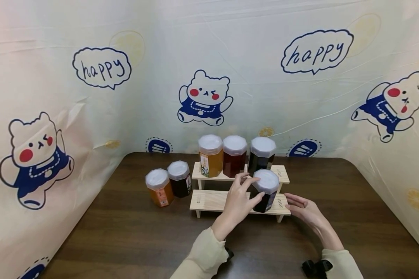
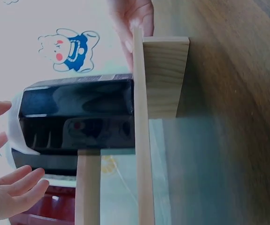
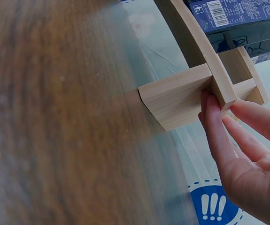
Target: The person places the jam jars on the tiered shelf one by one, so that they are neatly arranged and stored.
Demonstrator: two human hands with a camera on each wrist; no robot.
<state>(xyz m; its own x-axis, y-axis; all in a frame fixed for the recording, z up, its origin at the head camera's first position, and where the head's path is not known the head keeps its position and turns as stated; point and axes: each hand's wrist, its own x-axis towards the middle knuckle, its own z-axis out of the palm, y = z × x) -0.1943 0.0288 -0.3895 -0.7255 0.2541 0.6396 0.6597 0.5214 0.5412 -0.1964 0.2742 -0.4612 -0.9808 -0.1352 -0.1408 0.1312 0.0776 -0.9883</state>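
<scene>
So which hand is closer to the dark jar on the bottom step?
Left. The left hand is close beside the lid of the dark jar; the right hand is farther right, holding the bottom step.

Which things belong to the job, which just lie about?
Part of it: left hand, front jar, right hand, wooden stand, three jars on its upper shelf; probably the two jars beside it.
Just around: table, printed cloth, black wrist device.
</scene>
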